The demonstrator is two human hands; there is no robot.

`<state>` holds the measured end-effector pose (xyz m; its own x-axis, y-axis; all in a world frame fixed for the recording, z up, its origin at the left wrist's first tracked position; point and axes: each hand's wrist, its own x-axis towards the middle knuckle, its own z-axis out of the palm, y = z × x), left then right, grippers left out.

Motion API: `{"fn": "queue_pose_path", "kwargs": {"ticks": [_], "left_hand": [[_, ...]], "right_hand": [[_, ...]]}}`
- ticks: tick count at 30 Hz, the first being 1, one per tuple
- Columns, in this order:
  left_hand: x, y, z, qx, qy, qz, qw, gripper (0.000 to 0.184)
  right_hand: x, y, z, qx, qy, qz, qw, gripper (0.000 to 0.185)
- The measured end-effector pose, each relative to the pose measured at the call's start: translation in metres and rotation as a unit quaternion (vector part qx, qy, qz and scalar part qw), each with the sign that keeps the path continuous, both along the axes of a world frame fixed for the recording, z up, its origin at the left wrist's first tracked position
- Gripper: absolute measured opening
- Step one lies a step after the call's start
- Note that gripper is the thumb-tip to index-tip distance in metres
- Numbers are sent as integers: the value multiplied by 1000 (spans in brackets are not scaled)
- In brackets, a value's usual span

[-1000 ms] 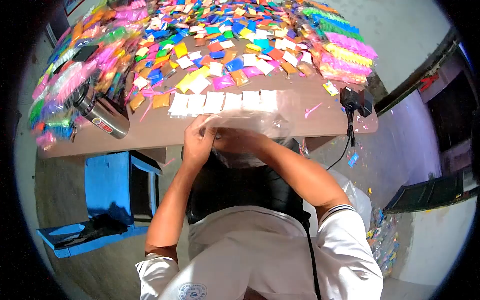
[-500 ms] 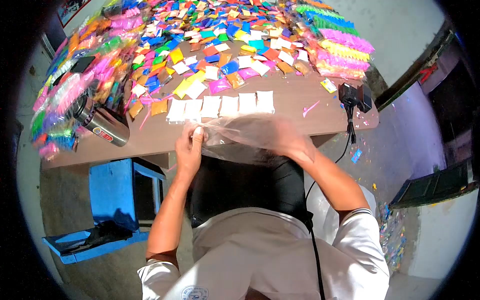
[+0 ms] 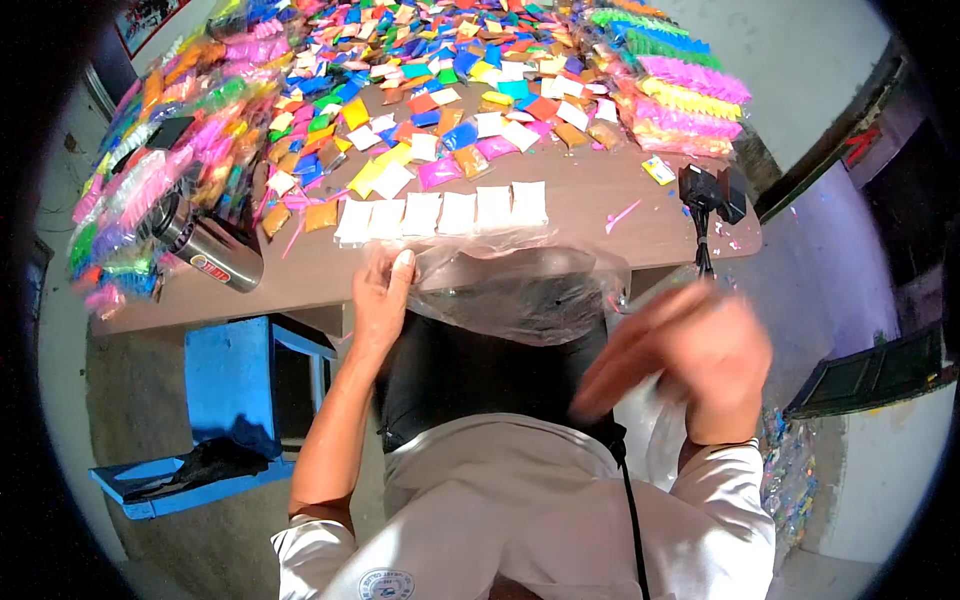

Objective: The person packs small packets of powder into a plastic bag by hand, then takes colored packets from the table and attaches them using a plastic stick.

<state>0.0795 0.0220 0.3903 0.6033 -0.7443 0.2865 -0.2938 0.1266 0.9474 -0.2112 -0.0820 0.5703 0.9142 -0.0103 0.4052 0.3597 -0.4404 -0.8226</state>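
Note:
A clear plastic bag (image 3: 510, 290) stretches over my lap at the table's front edge. My left hand (image 3: 384, 290) pinches its left end between thumb and fingers. My right hand (image 3: 690, 350) is lifted to the right of the bag, apart from it and smeared by motion, so its fingers cannot be made out. Just beyond the bag, a row of several white packets (image 3: 440, 213) lies side by side on the brown table (image 3: 590, 205).
Heaped small coloured packets (image 3: 440, 75) cover the table's back. Bagged bundles lie at left and right. A steel bottle (image 3: 215, 250) leans at left; a black device with cable (image 3: 705, 190) sits at right. A blue chair (image 3: 230, 385) stands below left.
My right hand has left the bag's right end and moved right and toward my body. My left hand keeps its hold, and the bag has spread out and sagged.

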Motion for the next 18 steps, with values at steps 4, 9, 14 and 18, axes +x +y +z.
{"fn": "queue_pose_path", "kwargs": {"ticks": [4, 9, 14, 18], "left_hand": [[2, 4, -4, 7, -11, 4, 1000, 29], [-3, 6, 1, 12, -25, 13, 1000, 25], [2, 10, -5, 23, -13, 19, 999, 30], [8, 10, -5, 44, -20, 11, 999, 28]], "right_hand": [[16, -71, -4, 71, -78, -373, 922, 27], [70, -154, -98, -151, 136, -374, 905, 34], [99, -156, -155, -246, 159, -298, 909, 50], [107, -162, -173, -347, 158, -274, 883, 59]]}}
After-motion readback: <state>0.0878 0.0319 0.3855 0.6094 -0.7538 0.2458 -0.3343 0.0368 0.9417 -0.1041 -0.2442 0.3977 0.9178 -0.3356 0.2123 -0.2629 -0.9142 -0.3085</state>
